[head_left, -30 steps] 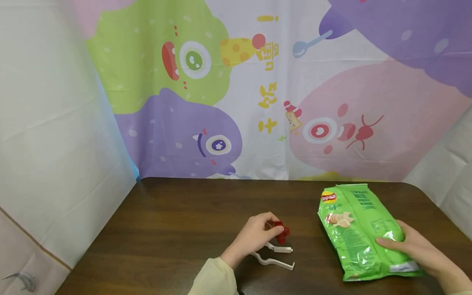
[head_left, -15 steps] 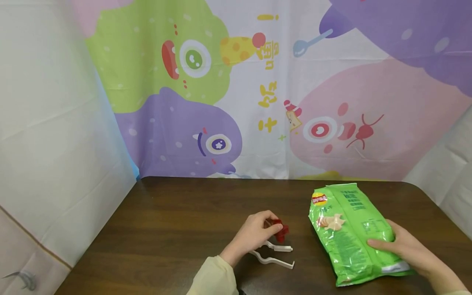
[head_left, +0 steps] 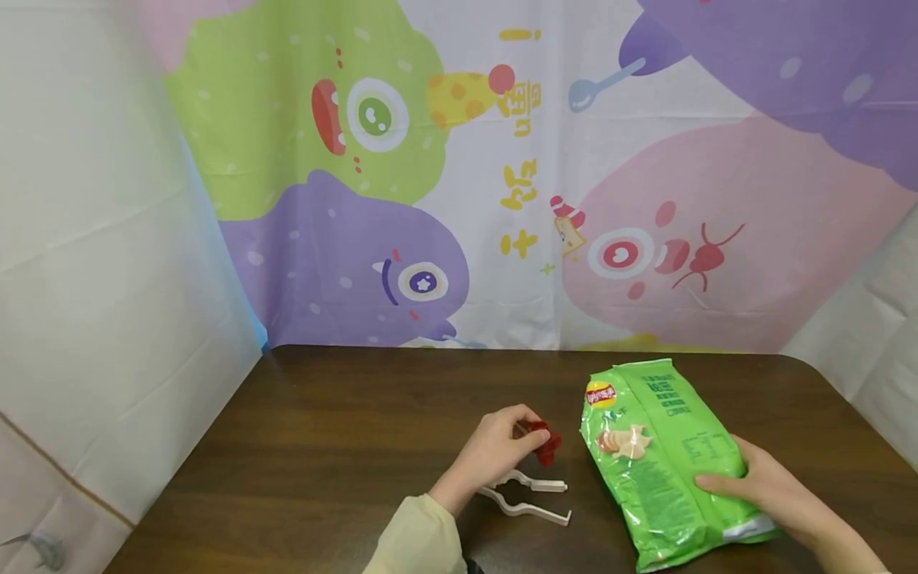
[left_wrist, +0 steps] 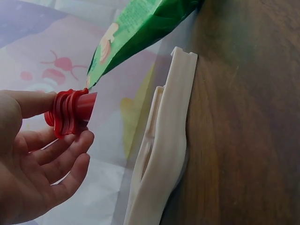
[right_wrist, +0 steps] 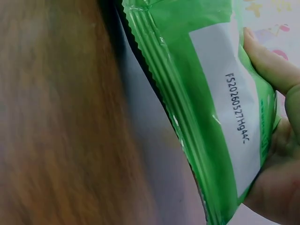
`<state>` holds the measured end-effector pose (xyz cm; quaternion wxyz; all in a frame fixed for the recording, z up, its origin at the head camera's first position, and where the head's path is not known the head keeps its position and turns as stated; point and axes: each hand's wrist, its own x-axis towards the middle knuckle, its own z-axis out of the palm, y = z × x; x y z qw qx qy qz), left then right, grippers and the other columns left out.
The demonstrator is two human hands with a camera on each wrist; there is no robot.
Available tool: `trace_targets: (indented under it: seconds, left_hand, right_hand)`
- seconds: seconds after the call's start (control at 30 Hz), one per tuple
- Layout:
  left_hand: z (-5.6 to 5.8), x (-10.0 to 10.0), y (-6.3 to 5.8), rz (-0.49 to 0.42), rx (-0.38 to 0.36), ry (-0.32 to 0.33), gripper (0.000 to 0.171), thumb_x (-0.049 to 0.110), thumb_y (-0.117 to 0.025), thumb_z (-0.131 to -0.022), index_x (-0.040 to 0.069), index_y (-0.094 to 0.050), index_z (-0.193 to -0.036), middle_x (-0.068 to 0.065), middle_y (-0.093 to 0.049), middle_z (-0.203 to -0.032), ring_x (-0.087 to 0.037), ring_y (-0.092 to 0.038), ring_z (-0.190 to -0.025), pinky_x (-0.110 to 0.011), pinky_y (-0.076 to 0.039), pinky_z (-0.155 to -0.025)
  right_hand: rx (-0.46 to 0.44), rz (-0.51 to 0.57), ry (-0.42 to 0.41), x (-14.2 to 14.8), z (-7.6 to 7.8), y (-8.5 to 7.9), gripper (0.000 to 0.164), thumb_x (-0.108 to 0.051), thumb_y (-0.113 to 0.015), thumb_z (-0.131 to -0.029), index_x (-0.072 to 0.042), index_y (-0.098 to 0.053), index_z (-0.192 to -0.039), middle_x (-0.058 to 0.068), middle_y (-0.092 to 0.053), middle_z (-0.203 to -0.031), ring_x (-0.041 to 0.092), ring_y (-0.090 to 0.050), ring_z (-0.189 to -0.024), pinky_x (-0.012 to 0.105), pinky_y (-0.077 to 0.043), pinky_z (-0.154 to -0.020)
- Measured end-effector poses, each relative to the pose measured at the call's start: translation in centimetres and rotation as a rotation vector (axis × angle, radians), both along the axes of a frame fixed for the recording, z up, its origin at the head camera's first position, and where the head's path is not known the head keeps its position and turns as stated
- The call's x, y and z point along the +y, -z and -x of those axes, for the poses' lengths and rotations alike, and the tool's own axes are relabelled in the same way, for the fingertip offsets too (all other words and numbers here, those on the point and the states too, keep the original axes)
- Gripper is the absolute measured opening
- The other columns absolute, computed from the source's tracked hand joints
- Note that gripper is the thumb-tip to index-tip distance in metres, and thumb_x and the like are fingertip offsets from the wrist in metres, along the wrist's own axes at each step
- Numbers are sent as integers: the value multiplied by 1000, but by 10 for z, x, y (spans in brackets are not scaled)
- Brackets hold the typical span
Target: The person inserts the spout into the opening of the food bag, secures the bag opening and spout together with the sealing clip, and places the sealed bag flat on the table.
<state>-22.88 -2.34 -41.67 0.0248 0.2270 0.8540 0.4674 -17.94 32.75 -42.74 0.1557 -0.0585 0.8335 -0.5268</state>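
Note:
My left hand [head_left: 495,446] pinches a small red ridged plastic piece with a short tube [left_wrist: 70,112] between thumb and fingertips, above the table. Below that hand lies a cream-white bag clip [head_left: 529,509], its two long arms spread apart and one end hidden behind the wrist. On the right, my right hand [head_left: 770,486] grips a green chip bag [head_left: 670,462] along its near right side, thumb on the printed face. The bag is tilted, and its crimped edge and white date label [right_wrist: 229,103] fill much of the right wrist view.
The dark brown wooden table [head_left: 344,446] extends to the left and behind the hands. A cartoon-printed curtain [head_left: 516,303] hangs along its back edge. Plain white sheets [head_left: 129,239] close off both sides.
My right hand has moved the chip bag leftward and slightly nearer, toward my left hand. The left hand keeps hold of the red piece and has barely moved; the clip lies nearly where it was.

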Motion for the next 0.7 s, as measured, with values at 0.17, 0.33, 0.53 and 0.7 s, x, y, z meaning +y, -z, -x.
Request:
trace_targets:
  seconds: [0.17, 0.33, 0.53, 0.7]
  left_hand:
    - [1, 0, 1, -18, -14, -43, 16, 31, -62, -86, 16, -64, -90, 8, -64, -79, -3, -57, -71, -22, -44, -66]
    - [1, 2, 0, -62, -41, -100, 19, 29, -62, -85, 11, -64, -92, 3, -66, -78, -5, -58, -69, -22, -45, -65]
    - [1, 5, -4, -169, -111, -145, 21, 24, -62, -86, 5, -63, -94, -4, -66, -82, -16, -63, -68, -21, -48, -60]
    - [1, 6, -4, -200, -132, -195, 22, 26, -62, -85, 5, -63, -92, -5, -65, -81, -19, -62, -64, -22, -47, -56]
  right_hand:
    - [8, 3, -14, -6, -2, 3, 52, -19, -57, -89, 17, -34, -119, 8, -63, -84, 18, -63, -67, 34, -51, -63]
    - [12, 81, -58, -9, -5, 6, 42, -15, -54, -91, 15, -37, -116, 7, -65, -82, 19, -64, -66, 37, -52, -61]
    - [14, 91, -57, -17, -7, 8, 41, -14, -56, -89, 13, -39, -114, 8, -65, -82, 20, -64, -65, 38, -52, -61]
    - [43, 97, -66, -22, -9, 7, 45, -13, -57, -89, 15, -36, -117, 8, -65, -81, 21, -64, -64, 37, -52, -60]
